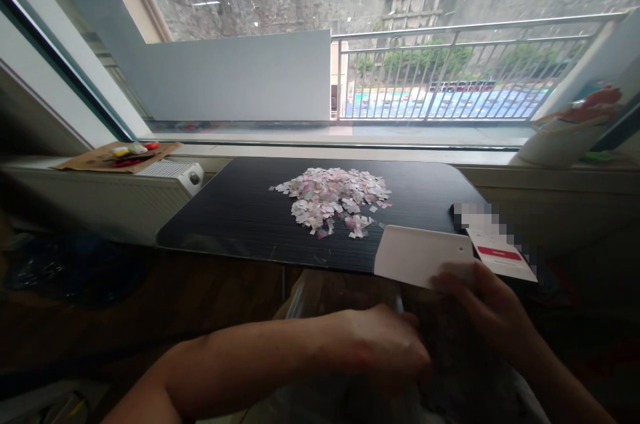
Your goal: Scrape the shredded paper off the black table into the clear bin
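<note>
Left hand (395, 349), lower centre: grip I cannot tell; my right hand (487, 297) clamps the scraper (423, 252). Careless swiping could scatter mid-frame scraps (333, 187).

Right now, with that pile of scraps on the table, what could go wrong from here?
The loose paper scraps could slide off the near edge of the table and perhaps miss the clear container below. The scraper in the right hand overlaps the phone in this view, so a sideways sweep might knock it.
</note>
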`<state>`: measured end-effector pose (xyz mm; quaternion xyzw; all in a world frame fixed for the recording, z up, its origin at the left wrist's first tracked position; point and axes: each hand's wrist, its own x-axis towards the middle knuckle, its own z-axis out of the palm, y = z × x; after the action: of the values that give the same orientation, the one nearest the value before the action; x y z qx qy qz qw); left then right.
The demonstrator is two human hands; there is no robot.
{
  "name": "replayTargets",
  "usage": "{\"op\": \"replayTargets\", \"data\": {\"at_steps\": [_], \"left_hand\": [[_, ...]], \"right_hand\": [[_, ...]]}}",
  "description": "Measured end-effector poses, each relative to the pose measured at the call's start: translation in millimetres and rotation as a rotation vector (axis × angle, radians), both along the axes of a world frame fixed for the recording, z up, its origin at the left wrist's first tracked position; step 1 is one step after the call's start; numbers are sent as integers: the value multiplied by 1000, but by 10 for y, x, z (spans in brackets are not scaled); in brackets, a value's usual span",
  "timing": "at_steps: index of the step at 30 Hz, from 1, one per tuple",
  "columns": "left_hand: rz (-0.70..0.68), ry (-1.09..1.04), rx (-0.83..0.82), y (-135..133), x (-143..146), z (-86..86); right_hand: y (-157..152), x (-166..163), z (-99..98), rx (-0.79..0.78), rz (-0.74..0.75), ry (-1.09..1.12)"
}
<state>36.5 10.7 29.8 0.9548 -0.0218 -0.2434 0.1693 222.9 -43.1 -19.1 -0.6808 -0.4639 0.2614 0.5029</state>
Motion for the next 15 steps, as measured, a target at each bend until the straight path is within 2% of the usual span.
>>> {"op": "replayTargets", "data": {"at_steps": [4, 7, 11, 15], "left_hand": [[7, -17, -11, 0, -4, -60], [12, -2, -20, -2, -4, -76], [6, 6, -15, -1, -15, -69], [14, -40, 29, 2, -128, -76]], "right_hand": [[5, 149, -102, 73, -82, -56], [47, 211, -139, 64, -33, -52], [75, 144, -84, 9, 79, 91], [56, 7, 26, -58, 62, 281]]}}
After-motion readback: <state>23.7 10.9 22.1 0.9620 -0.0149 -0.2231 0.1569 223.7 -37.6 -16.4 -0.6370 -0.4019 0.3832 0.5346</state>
